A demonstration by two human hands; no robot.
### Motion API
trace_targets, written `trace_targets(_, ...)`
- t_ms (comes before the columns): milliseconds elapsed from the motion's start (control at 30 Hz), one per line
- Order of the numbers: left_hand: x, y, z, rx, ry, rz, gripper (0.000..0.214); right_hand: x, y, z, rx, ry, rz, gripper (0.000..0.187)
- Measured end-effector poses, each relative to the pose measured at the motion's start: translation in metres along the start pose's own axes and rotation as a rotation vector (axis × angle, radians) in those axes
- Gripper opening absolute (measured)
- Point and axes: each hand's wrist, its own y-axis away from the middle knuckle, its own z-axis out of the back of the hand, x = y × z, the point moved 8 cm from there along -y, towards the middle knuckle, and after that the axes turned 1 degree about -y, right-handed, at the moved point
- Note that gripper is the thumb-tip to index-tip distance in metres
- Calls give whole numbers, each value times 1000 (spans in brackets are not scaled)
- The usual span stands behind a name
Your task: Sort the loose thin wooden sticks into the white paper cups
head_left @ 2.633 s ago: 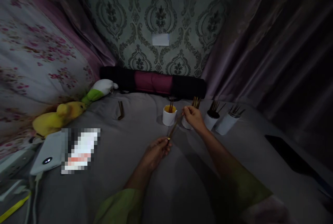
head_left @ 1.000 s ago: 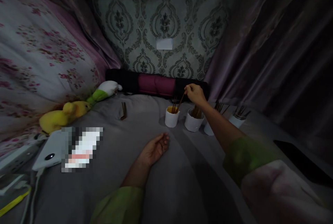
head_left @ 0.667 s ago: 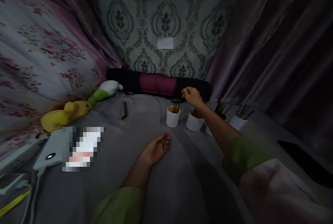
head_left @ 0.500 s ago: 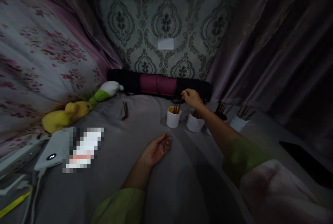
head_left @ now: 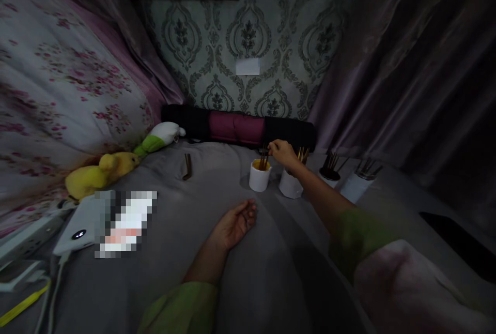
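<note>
Right hand (head_left: 284,153) pinches the tops of thin sticks (head_left: 264,161) standing in the white cup (head_left: 259,179) just below it, likely light, brittle, best gripped near their upper ends; left hand (head_left: 233,225) rests loosely curled, empty

Grey damask wallpaper (head_left: 248,29); pink floral bedding (head_left: 65,86); yellow plush toy (head_left: 103,171); black-and-maroon bolster (head_left: 238,130); white cups (head_left: 259,179); green sleeves (head_left: 182,308); grey sheet (head_left: 186,210).
</note>
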Motion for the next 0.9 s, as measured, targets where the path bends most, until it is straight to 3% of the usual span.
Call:
trace_targets(500, 0, -4, 3, 10, -8, -14, 14, -2, 3, -7, 13, -3, -23, 27)
trace_targets(900, -1, -2, 3, -2, -5, -20, 17, -8, 10, 0, 0, -33, -91, 27)
